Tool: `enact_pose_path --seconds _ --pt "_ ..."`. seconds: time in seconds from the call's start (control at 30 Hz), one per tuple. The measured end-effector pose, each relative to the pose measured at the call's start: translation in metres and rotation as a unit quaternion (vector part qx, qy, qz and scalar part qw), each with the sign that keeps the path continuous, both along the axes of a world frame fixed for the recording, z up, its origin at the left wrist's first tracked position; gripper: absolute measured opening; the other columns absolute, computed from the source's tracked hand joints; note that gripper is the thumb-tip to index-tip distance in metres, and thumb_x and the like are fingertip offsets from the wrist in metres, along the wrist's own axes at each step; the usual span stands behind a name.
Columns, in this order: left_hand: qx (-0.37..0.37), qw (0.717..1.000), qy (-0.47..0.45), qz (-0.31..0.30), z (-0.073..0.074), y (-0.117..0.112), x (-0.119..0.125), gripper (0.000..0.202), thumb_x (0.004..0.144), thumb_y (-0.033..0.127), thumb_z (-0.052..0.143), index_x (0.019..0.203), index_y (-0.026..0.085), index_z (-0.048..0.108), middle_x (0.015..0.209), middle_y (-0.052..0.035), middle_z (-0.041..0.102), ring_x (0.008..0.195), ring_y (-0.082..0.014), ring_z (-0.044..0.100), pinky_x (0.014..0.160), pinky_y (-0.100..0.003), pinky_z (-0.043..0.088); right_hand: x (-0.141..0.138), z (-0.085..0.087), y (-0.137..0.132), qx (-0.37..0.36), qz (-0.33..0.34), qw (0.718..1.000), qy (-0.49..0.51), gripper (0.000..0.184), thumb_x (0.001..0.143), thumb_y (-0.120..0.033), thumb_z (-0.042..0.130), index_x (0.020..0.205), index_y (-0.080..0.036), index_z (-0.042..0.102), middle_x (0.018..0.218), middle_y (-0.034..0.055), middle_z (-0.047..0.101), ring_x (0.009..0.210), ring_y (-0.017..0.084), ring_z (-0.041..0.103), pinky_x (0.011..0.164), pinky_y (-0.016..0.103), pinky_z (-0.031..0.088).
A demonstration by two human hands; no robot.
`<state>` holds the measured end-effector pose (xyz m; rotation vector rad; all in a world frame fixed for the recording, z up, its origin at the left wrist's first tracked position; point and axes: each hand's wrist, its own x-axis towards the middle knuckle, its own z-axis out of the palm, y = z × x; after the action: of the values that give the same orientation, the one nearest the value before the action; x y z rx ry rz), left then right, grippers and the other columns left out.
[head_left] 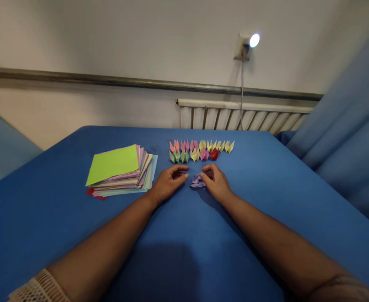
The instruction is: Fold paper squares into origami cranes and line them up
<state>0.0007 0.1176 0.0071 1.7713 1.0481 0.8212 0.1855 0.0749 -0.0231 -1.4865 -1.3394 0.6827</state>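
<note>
A small folded piece of purple paper (196, 181) lies low over the blue tabletop, pinched at its right side by the thumb and fingers of my right hand (216, 183). To its left, my left hand (170, 183) rests near the surface with thumb and fingers apart, holding nothing. A small gap separates its fingertips from the purple paper. Just beyond both hands stand two rows of folded paper cranes (195, 154) in pink, yellow, green and red. The exact folds of the purple paper are partly covered by my right fingers.
Left of my left hand sits a stack of coloured paper sheets (113, 165), lime green on top. A blue cloth (178, 235) covers the table. Behind it are a radiator (212, 104), a pipe (124, 82) and a lit plug-in lamp (254, 40). A blue curtain (354, 121) hangs at right.
</note>
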Motion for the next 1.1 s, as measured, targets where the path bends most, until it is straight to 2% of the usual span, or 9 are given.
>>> enact_pose_path --seconds 0.1,0.17,0.33,0.5,0.63,0.77,0.97,1.03,1.1 --pt "0.054 0.997 0.023 -0.042 0.003 -0.008 0.005 0.046 0.073 0.033 0.067 0.116 0.020 0.062 0.102 -0.0066 0.064 0.088 -0.0178 0.061 0.076 -0.031 0.050 -0.002 -0.001 0.000 0.011 0.030 0.996 0.085 0.027 0.079 -0.040 0.058 0.094 -0.019 0.055 0.082 0.0043 0.065 0.071 0.018 0.062 0.068 0.034 0.049" --pt "0.088 0.994 0.042 -0.052 0.004 -0.010 0.008 0.043 0.073 0.031 0.067 0.115 0.022 0.063 0.105 -0.0058 0.062 0.085 -0.0164 0.060 0.073 -0.029 0.049 -0.002 0.000 -0.001 0.042 0.062 0.987 0.141 0.028 0.080 -0.040 0.059 0.098 -0.020 0.054 0.085 0.0047 0.066 0.078 0.019 0.064 0.071 0.034 0.050" --pt "0.093 0.994 0.062 -0.001 -0.003 -0.003 0.006 0.012 0.071 0.027 0.064 0.078 0.017 0.067 0.089 -0.0034 0.066 0.079 -0.0159 0.060 0.074 -0.029 0.048 -0.002 0.005 -0.004 0.104 0.101 0.965 0.219 0.033 0.081 -0.040 0.060 0.108 -0.022 0.053 0.098 0.0061 0.065 0.093 0.019 0.063 0.080 0.035 0.051" --pt "0.002 0.999 0.039 0.023 -0.010 0.005 0.002 0.021 0.069 0.034 0.066 0.079 0.016 0.064 0.070 -0.0005 0.064 0.063 -0.0146 0.059 0.063 -0.027 0.047 -0.002 -0.001 0.001 0.075 0.040 0.992 0.098 0.030 0.076 -0.035 0.064 0.102 -0.020 0.059 0.097 0.0059 0.062 0.077 0.016 0.060 0.068 0.030 0.051" --pt "-0.004 1.000 0.021 0.010 -0.005 0.001 0.003 0.028 0.069 0.037 0.067 0.086 0.016 0.065 0.071 -0.0001 0.064 0.063 -0.0141 0.058 0.062 -0.027 0.047 -0.005 -0.007 0.003 0.049 0.084 0.995 -0.005 0.028 0.074 -0.031 0.067 0.099 -0.020 0.064 0.091 0.0035 0.061 0.065 0.012 0.057 0.062 0.027 0.049" --pt "-0.031 0.999 -0.012 0.009 0.002 -0.002 0.003 0.031 0.071 0.041 0.066 0.088 0.015 0.065 0.073 -0.0012 0.064 0.061 -0.0131 0.058 0.060 -0.026 0.047 -0.006 -0.015 0.005 0.040 0.107 0.993 0.031 0.019 0.077 -0.029 0.063 0.093 -0.020 0.064 0.079 0.0010 0.063 0.066 0.013 0.059 0.064 0.027 0.049" --pt "-0.100 0.991 -0.087 0.026 0.006 -0.001 0.000 0.044 0.084 0.052 0.050 0.101 0.014 0.064 0.097 -0.0091 0.068 0.054 -0.0108 0.058 0.045 -0.023 0.040 -0.001 -0.020 0.010 0.081 0.101 0.990 0.050 0.010 0.078 -0.026 0.060 0.081 -0.019 0.066 0.080 0.0009 0.060 0.071 0.013 0.059 0.068 0.027 0.048" --pt "-0.080 0.995 -0.060 0.029 0.007 0.001 -0.002 0.043 0.082 0.048 0.057 0.108 0.015 0.064 0.094 -0.0078 0.069 0.058 -0.0115 0.059 0.049 -0.023 0.041 -0.001 -0.018 0.009 0.082 0.121 0.988 0.058 0.009 0.078 -0.026 0.059 0.079 -0.019 0.065 0.078 0.0002 0.059 0.069 0.013 0.058 0.068 0.026 0.047" --pt "-0.056 0.998 -0.039 -0.002 0.007 0.003 -0.004 0.041 0.078 0.043 0.063 0.109 0.017 0.066 0.096 -0.0068 0.071 0.076 -0.0154 0.063 0.066 -0.027 0.047 -0.001 -0.015 0.007 0.070 0.147 0.984 0.066 0.010 0.078 -0.027 0.058 0.079 -0.019 0.063 0.076 -0.0005 0.058 0.068 0.012 0.056 0.066 0.026 0.046"
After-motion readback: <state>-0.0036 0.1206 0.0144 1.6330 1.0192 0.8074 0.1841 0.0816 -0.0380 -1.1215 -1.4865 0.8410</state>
